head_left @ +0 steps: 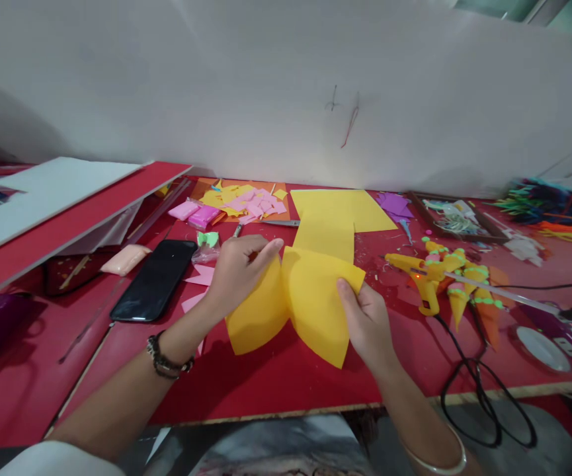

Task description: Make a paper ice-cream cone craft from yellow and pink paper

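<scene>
In front of me, above the red tabletop, a yellow craft sheet [318, 301] is spread into two bowed halves. A gap divides them at the bottom; I cannot tell whether they are one folded piece or two. My left hand [241, 268] pinches the upper part of the left half, its fingers partly hidden. On the other side, my right hand [366, 320] grips the right edge, thumb on top. Directly behind lie more yellow sheets [342, 208], overlapping. Scissors [282, 223] rest beside them, partly covered.
A phone [155, 281] lies left, near pink cut pieces [200, 274]. Small yellow and pink scraps [253, 201] are piled behind. To the right, a yellow glue gun [424, 277] with its trailing cord [474, 370] sits by yellow cone shapes [464, 284]. A brown tray [494, 231] stands farther back.
</scene>
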A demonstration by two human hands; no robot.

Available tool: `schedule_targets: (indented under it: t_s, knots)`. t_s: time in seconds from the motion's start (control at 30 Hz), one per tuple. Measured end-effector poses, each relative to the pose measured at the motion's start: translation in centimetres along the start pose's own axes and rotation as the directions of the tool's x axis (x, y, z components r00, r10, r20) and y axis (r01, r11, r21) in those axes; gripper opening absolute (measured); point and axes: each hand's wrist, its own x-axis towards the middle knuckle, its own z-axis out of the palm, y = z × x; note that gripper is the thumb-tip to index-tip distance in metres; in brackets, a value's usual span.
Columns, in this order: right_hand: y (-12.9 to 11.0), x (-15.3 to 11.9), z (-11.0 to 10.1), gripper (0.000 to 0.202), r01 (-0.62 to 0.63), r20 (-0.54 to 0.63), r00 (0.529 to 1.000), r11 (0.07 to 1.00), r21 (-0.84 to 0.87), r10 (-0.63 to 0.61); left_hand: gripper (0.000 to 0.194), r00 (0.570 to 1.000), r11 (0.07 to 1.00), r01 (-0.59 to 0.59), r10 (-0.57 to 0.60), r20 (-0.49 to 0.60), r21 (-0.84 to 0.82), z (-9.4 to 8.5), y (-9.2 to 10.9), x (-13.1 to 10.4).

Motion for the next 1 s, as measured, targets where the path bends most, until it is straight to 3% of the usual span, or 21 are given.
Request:
schedule_targets:
  t_s: [0.1, 0.23, 0.43, 0.73, 1.0]
  knots:
    - [0.0, 0.1, -0.4, 0.027, 0.016, -0.036, 0.999, 1.000, 0.016, -0.016, 0.033, 0.994, 0.997, 0.033, -0.040, 0.105, 0.063, -0.3, -0.7, -0.3]
    - [0.2, 0.4, -1.0, 0.026, 0.054, -0.144, 0.988, 0.997, -0.052, -0.061, 0.038, 0.986, 0.986, 0.060, -0.083, 0.144, 0.153, -0.8, -1.8, -1.1]
    - [0.4, 0.7, -1.7, 0.027, 0.095, -0.181, 0.976, 0.984, -0.147, -0.122, 0.039, 0.971, 0.994, -0.035, 0.011, 0.237, 0.100, -1.7, -1.9, -1.6]
    - [0.9, 1.2, -3.1, 0.025, 0.132, -0.262, 0.946, 0.967, -0.220, -0.189, 0.039, 0.985, 0.991, -0.004, -0.019, 0.169, 0.137, -3.2, -2.0, -1.6]
    - [1.3, 1.5, -4.3, 0.026, 0.125, -0.420, 0.871, 0.942, -0.311, -0.254, 0.035, 0.984, 0.984, 0.142, -0.152, 0.093, 0.105, -4.1, -2.6, -1.9]
